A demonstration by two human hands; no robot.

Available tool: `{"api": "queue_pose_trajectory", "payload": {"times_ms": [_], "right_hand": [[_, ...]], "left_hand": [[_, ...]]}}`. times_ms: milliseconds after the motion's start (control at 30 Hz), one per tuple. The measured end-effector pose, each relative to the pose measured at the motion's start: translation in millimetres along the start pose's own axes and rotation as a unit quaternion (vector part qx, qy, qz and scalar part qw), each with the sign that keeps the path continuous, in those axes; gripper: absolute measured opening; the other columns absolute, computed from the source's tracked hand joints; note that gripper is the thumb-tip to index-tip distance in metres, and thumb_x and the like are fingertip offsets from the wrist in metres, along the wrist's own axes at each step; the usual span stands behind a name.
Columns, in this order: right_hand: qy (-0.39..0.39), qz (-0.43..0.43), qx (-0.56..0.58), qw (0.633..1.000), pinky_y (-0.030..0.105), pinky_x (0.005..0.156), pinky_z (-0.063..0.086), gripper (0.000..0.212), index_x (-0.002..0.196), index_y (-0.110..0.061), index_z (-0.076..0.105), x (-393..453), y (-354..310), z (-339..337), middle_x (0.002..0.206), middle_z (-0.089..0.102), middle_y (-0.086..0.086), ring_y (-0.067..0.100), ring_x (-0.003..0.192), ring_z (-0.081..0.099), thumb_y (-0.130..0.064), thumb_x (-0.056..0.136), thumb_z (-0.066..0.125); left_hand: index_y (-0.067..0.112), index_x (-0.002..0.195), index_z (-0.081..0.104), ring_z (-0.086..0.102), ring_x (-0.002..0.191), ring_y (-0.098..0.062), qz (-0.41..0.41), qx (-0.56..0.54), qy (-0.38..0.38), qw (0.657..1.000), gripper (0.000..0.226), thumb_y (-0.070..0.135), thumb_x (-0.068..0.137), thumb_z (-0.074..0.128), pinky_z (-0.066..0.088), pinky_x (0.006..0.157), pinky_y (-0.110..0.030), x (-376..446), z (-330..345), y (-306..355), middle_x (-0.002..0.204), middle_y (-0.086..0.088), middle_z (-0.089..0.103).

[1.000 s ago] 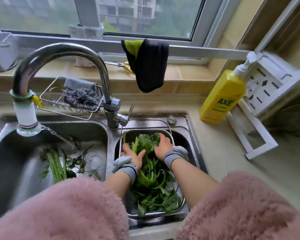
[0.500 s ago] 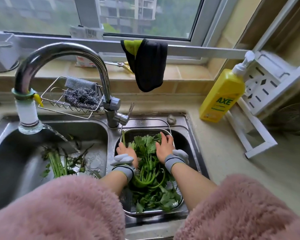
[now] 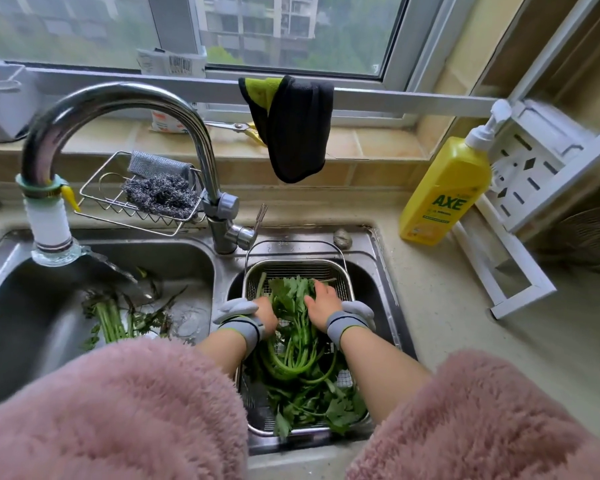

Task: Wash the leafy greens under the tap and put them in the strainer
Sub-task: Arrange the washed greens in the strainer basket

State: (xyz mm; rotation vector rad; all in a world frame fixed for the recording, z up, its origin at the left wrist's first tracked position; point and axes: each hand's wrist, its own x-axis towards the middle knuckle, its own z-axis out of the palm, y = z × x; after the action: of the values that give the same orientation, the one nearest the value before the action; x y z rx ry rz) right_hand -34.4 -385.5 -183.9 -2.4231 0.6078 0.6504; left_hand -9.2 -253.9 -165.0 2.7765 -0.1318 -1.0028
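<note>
A metal mesh strainer (image 3: 326, 268) sits in the small right basin and holds a heap of leafy greens (image 3: 302, 358) with long curved stems. My right hand (image 3: 321, 303) lies flat on the leaves near the strainer's far end, fingers straight. My left hand (image 3: 267, 315) is on the left side of the heap, its fingers hidden among the leaves. A second bunch of greens (image 3: 113, 320) lies in the large left basin. The tap (image 3: 118, 98) arches over that basin and water streams from its white nozzle (image 3: 51, 233).
A wire rack (image 3: 101, 199) with a steel scourer hangs behind the tap. A yellow AXE bottle (image 3: 444, 195) stands on the counter at right, beside a white plastic rack (image 3: 520, 209). A dark cloth (image 3: 295, 129) hangs from the window sill.
Both hands stayed in the strainer, shifting over the greens; the right hand flattened onto the leaves and the left slid down along the heap's left side.
</note>
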Motion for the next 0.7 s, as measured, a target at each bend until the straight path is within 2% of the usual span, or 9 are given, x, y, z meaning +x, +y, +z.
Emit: {"api": "queue_pose_trajectory", "payload": {"times_ms": [133, 200, 300, 433, 533, 600, 700], "right_hand": [[0.014, -0.001, -0.028, 0.999, 0.044, 0.114, 0.024, 0.052, 0.148, -0.018, 0.017, -2, -4, -10, 0.156, 0.011, 0.01, 0.037, 0.138, 0.025, -0.025, 0.1, 0.034], [0.022, 0.007, -0.053, 0.998, 0.042, 0.113, 0.028, 0.052, 0.148, -0.022, 0.018, -2, -5, -14, 0.157, 0.008, 0.006, 0.036, 0.138, 0.026, -0.023, 0.099, 0.035], [0.046, 0.017, -0.086, 0.995, 0.043, 0.108, 0.032, 0.056, 0.149, -0.027, 0.014, -6, -6, -21, 0.156, 0.012, 0.006, 0.037, 0.134, 0.032, -0.019, 0.098, 0.036], [0.088, 0.002, -0.083, 0.993, 0.046, 0.11, 0.026, 0.064, 0.149, -0.031, 0.009, -12, -13, -25, 0.156, 0.012, 0.005, 0.035, 0.139, 0.021, -0.013, 0.095, 0.039], [0.127, -0.026, -0.104, 0.986, 0.045, 0.113, 0.021, 0.061, 0.146, -0.03, 0.018, -19, -20, -30, 0.156, 0.007, 0.001, 0.031, 0.142, 0.013, -0.01, 0.094, 0.04], [0.148, -0.065, -0.114, 0.98, 0.041, 0.108, 0.031, 0.048, 0.14, -0.021, 0.032, -23, -33, -33, 0.15, 0.024, 0.007, 0.029, 0.136, 0.027, -0.012, 0.094, 0.043], [0.139, -0.115, -0.05, 0.982, 0.034, 0.085, 0.042, 0.023, 0.117, -0.008, 0.05, -36, -65, -31, 0.122, 0.054, 0.012, 0.03, 0.109, 0.053, -0.018, 0.097, 0.045]], "left_hand": [[0.005, 0.127, 0.051, 0.049, 0.122, -0.027, 0.001, 0.017, 0.049, 0.999, 0.034, 0.006, 0.095, 0.04, 0.04, 0.1, -0.031, -7, -13, 4, 0.133, -0.012, 0.047], [0.009, 0.128, 0.051, 0.049, 0.121, -0.028, -0.012, 0.01, 0.063, 0.998, 0.037, 0.008, 0.093, 0.042, 0.041, 0.1, -0.034, -4, -16, -1, 0.134, -0.011, 0.043], [0.012, 0.128, 0.052, 0.052, 0.116, -0.029, -0.014, -0.001, 0.078, 0.997, 0.039, 0.009, 0.09, 0.043, 0.043, 0.096, -0.036, -5, -19, -5, 0.13, -0.011, 0.048], [0.012, 0.12, 0.057, 0.056, 0.111, -0.027, -0.001, -0.026, 0.083, 0.996, 0.033, 0.008, 0.09, 0.043, 0.044, 0.09, -0.03, -14, -23, -7, 0.122, -0.01, 0.057], [0.015, 0.105, 0.061, 0.059, 0.104, -0.027, 0.003, -0.036, 0.093, 0.995, 0.021, 0.013, 0.09, 0.047, 0.044, 0.082, -0.03, -20, -25, -11, 0.115, -0.008, 0.062], [0.013, 0.098, 0.062, 0.061, 0.101, -0.028, 0.007, -0.046, 0.102, 0.994, 0.015, 0.016, 0.091, 0.049, 0.045, 0.08, -0.03, -28, -28, -18, 0.11, -0.008, 0.064], [0.007, 0.103, 0.065, 0.061, 0.102, -0.025, 0.005, -0.069, 0.107, 0.992, 0.019, 0.018, 0.092, 0.054, 0.043, 0.078, -0.027, -43, -32, -41, 0.106, -0.009, 0.067]]}}
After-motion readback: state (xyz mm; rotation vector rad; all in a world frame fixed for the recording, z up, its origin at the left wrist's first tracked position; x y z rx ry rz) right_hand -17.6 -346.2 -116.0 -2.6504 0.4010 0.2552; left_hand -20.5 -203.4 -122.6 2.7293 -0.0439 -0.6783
